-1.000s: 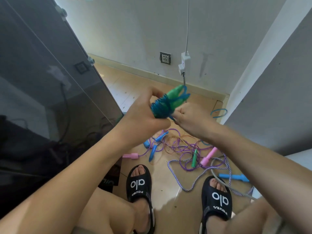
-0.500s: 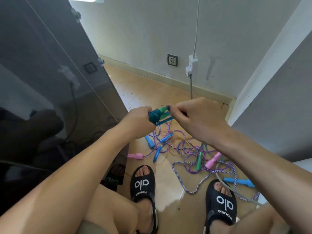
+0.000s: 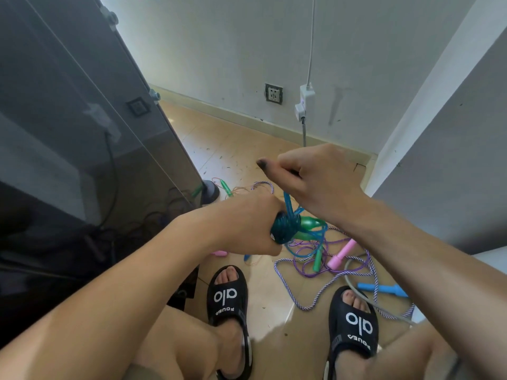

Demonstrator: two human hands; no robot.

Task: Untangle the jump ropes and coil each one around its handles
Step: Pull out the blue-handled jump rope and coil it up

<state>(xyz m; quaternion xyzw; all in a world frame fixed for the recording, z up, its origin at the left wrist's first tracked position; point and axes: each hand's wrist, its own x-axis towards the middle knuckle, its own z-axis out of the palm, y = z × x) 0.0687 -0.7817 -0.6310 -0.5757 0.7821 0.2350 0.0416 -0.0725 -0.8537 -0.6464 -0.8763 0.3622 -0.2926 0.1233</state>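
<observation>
At mid-frame the blue rope [image 3: 285, 229] sits coiled round its green handles [image 3: 307, 224]. The left hand [image 3: 247, 223] clenches the bundle to keep the turns tight; at one o'clock the right hand [image 3: 315, 182] pinches the free end taut. Tangled ropes [image 3: 329, 259] wait on the floor [image 3: 233, 149] at five o'clock.

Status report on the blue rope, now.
Left hand grips blue rope coiled on green handles. Right hand pulls its free end up. Other ropes tangled on floor below.
</observation>
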